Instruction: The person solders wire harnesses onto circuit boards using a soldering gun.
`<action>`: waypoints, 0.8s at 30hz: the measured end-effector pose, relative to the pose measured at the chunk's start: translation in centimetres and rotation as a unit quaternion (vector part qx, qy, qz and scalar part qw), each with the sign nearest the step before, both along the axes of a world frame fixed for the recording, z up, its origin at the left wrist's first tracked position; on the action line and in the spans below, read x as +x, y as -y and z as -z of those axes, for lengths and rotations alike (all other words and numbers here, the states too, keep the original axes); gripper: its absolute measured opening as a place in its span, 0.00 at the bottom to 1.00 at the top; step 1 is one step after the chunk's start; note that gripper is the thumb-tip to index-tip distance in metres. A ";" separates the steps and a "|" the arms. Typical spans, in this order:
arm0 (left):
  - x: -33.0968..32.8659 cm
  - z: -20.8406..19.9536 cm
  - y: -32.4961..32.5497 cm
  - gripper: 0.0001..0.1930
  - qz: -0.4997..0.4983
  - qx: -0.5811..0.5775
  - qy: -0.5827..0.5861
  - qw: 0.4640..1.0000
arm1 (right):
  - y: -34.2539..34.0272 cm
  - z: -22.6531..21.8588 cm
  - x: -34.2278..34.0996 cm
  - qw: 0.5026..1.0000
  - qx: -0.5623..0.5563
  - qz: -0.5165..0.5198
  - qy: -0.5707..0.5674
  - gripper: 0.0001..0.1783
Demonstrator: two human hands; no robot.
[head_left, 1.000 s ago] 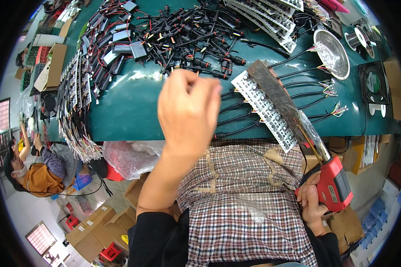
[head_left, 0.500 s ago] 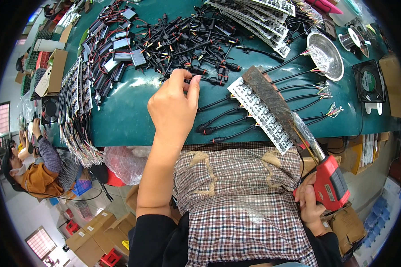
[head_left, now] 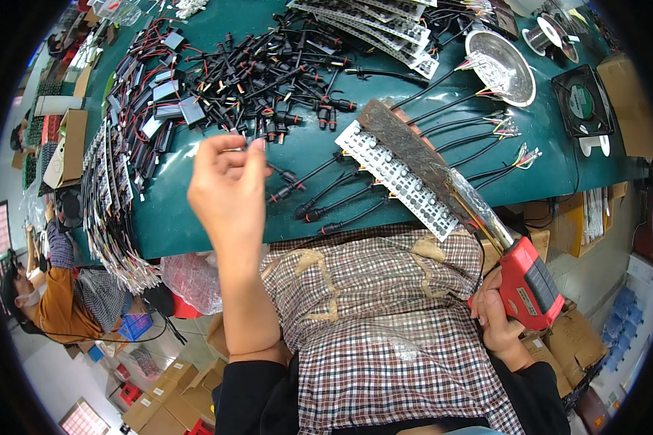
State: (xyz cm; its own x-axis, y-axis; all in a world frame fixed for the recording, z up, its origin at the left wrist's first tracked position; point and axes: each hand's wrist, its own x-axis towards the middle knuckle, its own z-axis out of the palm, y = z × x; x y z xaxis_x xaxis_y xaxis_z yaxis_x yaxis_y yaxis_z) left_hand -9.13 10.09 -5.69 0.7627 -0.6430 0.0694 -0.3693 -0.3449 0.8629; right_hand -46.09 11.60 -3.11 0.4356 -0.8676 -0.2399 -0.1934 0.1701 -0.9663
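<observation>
Head view shows a few black rubbery cables already lined along a white studded circuit strip on the green desk, many more left in a heap, the right hand gripping a red-and-black soldering gun, the left hand's grip half-curled, its hold unclear, and a round silver dish containing pale glinting bits.

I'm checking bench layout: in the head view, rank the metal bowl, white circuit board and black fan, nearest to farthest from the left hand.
1. White circuit board, right of the left hand.
2. Metal bowl, upper right.
3. Black fan, right of the bowl.
</observation>
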 end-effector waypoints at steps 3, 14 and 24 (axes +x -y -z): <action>0.4 -1.4 -1.0 0.15 -0.009 -0.083 -0.014 0.996 | -0.1 -0.2 0.1 1.000 0.007 0.011 -0.002 0.01; -6.9 -3.5 -3.1 0.10 0.255 -0.070 -0.197 0.944 | 1.2 1.1 1.8 0.996 -0.084 -0.026 -0.019 0.07; -11.0 -0.9 -4.0 0.12 0.364 -0.007 -0.457 0.812 | 2.6 1.4 6.2 0.996 -0.081 0.011 0.047 0.19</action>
State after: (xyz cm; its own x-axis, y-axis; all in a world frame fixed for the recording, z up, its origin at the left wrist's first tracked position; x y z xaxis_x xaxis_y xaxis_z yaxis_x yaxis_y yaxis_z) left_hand -20.08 14.12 -4.76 -0.0813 -0.9503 -0.3004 0.3266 -0.3102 0.8928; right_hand -39.91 8.99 -4.47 0.4297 -0.9013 -0.0555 -0.0983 0.0144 -0.9951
